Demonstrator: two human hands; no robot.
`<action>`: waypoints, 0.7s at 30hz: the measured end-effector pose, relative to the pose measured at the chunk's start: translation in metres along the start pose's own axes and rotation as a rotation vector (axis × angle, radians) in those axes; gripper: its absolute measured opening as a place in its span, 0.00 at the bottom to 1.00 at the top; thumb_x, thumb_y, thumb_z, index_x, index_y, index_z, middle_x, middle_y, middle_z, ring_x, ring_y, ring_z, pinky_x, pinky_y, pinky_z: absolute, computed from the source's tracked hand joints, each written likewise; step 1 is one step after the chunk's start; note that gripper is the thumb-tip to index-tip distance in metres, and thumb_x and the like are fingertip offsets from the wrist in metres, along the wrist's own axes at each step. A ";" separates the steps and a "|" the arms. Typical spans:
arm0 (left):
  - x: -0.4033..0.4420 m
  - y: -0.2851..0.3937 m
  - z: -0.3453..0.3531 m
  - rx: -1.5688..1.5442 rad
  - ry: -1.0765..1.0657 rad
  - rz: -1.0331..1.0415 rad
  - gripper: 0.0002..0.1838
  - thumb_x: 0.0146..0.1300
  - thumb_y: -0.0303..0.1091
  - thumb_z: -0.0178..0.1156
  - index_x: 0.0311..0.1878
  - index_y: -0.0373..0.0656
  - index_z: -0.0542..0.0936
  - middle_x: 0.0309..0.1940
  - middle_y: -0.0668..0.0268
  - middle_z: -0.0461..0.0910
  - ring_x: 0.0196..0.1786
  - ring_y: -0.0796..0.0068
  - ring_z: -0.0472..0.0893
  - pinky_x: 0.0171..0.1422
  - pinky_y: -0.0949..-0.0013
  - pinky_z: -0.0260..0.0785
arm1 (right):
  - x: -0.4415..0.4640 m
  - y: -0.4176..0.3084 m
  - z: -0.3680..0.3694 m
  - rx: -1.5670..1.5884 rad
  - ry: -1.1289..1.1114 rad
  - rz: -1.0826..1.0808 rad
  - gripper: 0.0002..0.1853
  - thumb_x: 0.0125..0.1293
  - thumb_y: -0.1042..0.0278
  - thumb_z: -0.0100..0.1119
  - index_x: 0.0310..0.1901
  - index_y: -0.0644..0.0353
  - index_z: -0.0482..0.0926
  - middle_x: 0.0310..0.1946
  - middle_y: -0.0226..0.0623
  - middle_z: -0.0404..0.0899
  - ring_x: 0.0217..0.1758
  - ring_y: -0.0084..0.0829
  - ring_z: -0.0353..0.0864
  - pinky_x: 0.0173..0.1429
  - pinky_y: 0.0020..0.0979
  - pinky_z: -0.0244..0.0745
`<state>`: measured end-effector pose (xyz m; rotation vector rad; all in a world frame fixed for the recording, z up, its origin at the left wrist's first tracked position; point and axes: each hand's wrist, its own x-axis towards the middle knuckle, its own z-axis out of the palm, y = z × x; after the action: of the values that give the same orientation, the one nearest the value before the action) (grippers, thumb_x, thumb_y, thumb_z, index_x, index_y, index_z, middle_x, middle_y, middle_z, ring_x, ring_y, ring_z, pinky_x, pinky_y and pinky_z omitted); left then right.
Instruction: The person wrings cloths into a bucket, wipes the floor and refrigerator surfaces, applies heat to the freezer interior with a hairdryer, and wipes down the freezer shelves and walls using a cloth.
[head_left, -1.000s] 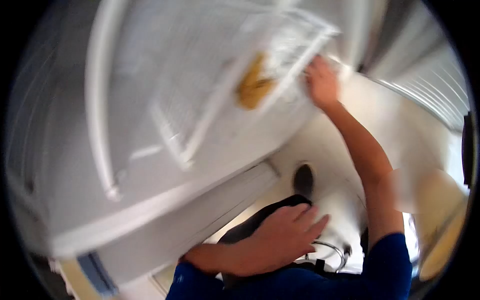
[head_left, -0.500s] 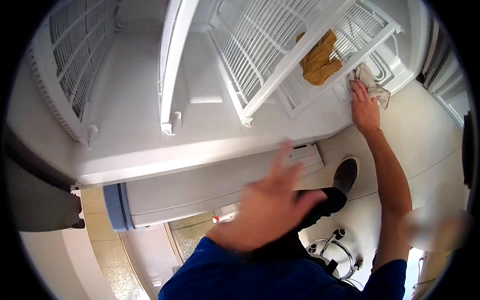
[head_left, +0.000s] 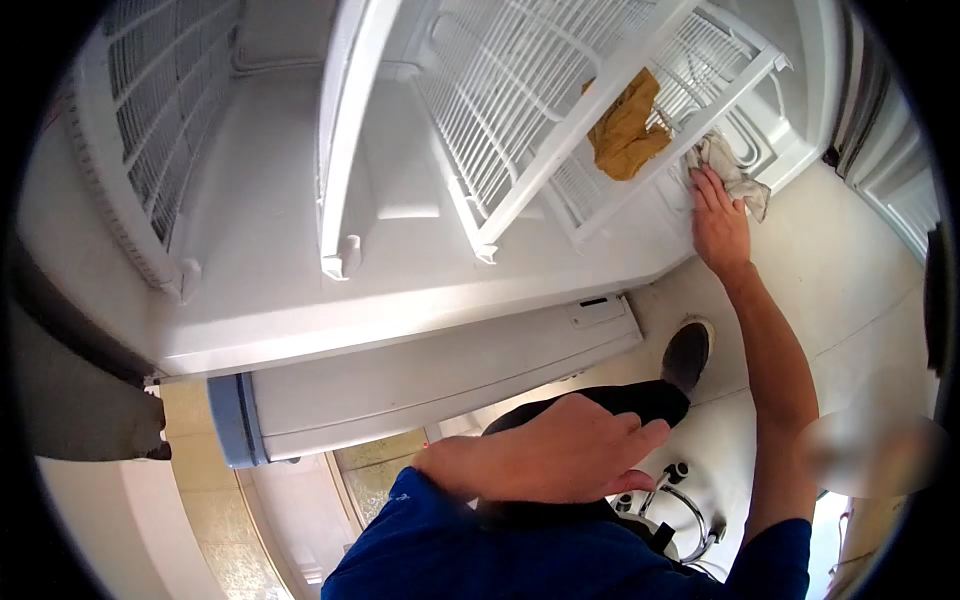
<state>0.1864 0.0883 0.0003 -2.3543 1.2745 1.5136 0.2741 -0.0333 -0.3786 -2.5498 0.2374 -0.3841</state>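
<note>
My right hand [head_left: 722, 225] presses its fingers onto a crumpled whitish rag [head_left: 735, 175] at the lower right corner of the freezer interior [head_left: 250, 270]. Part of the rag hangs over the edge. My left hand [head_left: 570, 450] is held in front of my body, its fingers curled inward and its thumb sticking out; nothing shows in it. On a wire shelf near my right hand lies a brown cloth [head_left: 630, 135].
White wire racks [head_left: 500, 120] with thick front bars divide the cabinet. A long pale panel with a blue end [head_left: 235, 420] runs below its edge. My shoe [head_left: 688, 350] is on the floor near a chrome wheeled base [head_left: 690, 510]. A door [head_left: 890, 190] stands at the right.
My left hand has dropped lower, its spread fingers now curled in. My right hand stays on the rag, with little visible movement.
</note>
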 end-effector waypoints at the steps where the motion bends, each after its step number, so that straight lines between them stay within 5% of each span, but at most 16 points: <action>1: 0.007 -0.010 0.006 -0.041 -0.067 0.058 0.24 0.68 0.48 0.67 0.55 0.39 0.74 0.34 0.58 0.81 0.35 0.51 0.84 0.37 0.53 0.76 | 0.001 -0.002 0.000 0.009 -0.040 0.013 0.24 0.68 0.70 0.54 0.65 0.62 0.76 0.78 0.32 0.63 0.83 0.31 0.57 0.67 0.51 0.67; 3: 0.027 -0.020 0.012 -0.082 -0.170 0.226 0.23 0.67 0.47 0.67 0.53 0.39 0.73 0.32 0.56 0.80 0.35 0.49 0.84 0.38 0.52 0.76 | -0.002 0.019 0.013 0.055 -0.123 0.112 0.32 0.70 0.70 0.50 0.77 0.61 0.64 0.81 0.33 0.60 0.82 0.38 0.60 0.70 0.59 0.68; 4: 0.031 -0.024 0.015 -0.065 -0.178 0.264 0.25 0.67 0.46 0.67 0.56 0.39 0.73 0.36 0.56 0.80 0.40 0.50 0.84 0.42 0.52 0.76 | 0.002 0.029 0.013 0.058 -0.335 0.189 0.34 0.73 0.70 0.46 0.80 0.57 0.57 0.81 0.33 0.60 0.80 0.42 0.64 0.72 0.59 0.66; 5: 0.038 -0.032 0.019 -0.053 -0.179 0.309 0.27 0.66 0.46 0.68 0.60 0.38 0.74 0.39 0.55 0.80 0.44 0.52 0.84 0.46 0.53 0.76 | -0.011 0.043 0.029 0.072 -0.094 0.077 0.27 0.74 0.66 0.49 0.74 0.54 0.68 0.76 0.41 0.68 0.75 0.40 0.71 0.63 0.48 0.71; 6: 0.042 -0.035 0.017 -0.068 -0.198 0.419 0.27 0.66 0.46 0.68 0.60 0.38 0.74 0.39 0.55 0.80 0.44 0.52 0.84 0.46 0.53 0.76 | -0.009 0.058 0.014 0.014 0.003 -0.136 0.27 0.73 0.63 0.54 0.72 0.52 0.71 0.76 0.36 0.69 0.76 0.37 0.70 0.62 0.45 0.72; 8: 0.037 -0.028 0.007 -0.082 -0.142 0.249 0.33 0.65 0.46 0.68 0.68 0.38 0.72 0.50 0.51 0.79 0.53 0.55 0.82 0.53 0.55 0.75 | 0.022 0.080 -0.031 -0.004 -0.041 -0.448 0.27 0.69 0.58 0.62 0.68 0.49 0.74 0.74 0.34 0.71 0.77 0.36 0.69 0.62 0.44 0.73; 10: 0.040 -0.025 0.004 -0.029 -0.130 0.294 0.34 0.66 0.46 0.68 0.70 0.38 0.71 0.56 0.50 0.78 0.58 0.55 0.80 0.61 0.56 0.74 | 0.054 0.109 -0.048 -0.143 -0.029 -0.275 0.27 0.69 0.57 0.61 0.69 0.46 0.74 0.74 0.37 0.69 0.76 0.38 0.68 0.64 0.45 0.72; 11: 0.037 -0.021 0.006 0.030 -0.110 0.275 0.36 0.67 0.46 0.68 0.72 0.39 0.70 0.63 0.49 0.76 0.63 0.54 0.79 0.68 0.58 0.73 | 0.076 0.112 -0.061 0.084 -0.022 -0.222 0.29 0.65 0.60 0.65 0.69 0.41 0.73 0.75 0.40 0.67 0.79 0.38 0.65 0.70 0.43 0.69; 15: 0.030 -0.019 0.013 -0.026 -0.097 0.317 0.36 0.67 0.46 0.69 0.73 0.40 0.70 0.66 0.49 0.75 0.66 0.50 0.77 0.72 0.56 0.70 | 0.123 0.061 -0.048 -0.360 -0.054 0.051 0.24 0.75 0.65 0.50 0.71 0.45 0.73 0.76 0.40 0.66 0.80 0.38 0.62 0.73 0.42 0.67; 18: 0.034 -0.029 0.007 -0.001 -0.086 0.304 0.35 0.67 0.47 0.68 0.72 0.40 0.71 0.66 0.49 0.74 0.66 0.50 0.77 0.72 0.56 0.70 | 0.120 0.059 -0.003 -0.061 0.020 0.023 0.21 0.73 0.64 0.52 0.65 0.47 0.79 0.74 0.39 0.68 0.80 0.38 0.63 0.73 0.41 0.67; 21: 0.032 -0.035 0.015 -0.031 -0.084 0.330 0.35 0.67 0.47 0.68 0.71 0.39 0.71 0.65 0.49 0.75 0.66 0.51 0.76 0.71 0.57 0.70 | 0.072 0.088 -0.035 -0.157 0.083 -0.169 0.18 0.69 0.64 0.55 0.58 0.49 0.83 0.72 0.37 0.71 0.77 0.38 0.66 0.71 0.40 0.69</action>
<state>0.2045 0.0993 -0.0451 -2.1511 1.6957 1.7067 0.3234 -0.1417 -0.3816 -2.7209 0.0850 -0.5565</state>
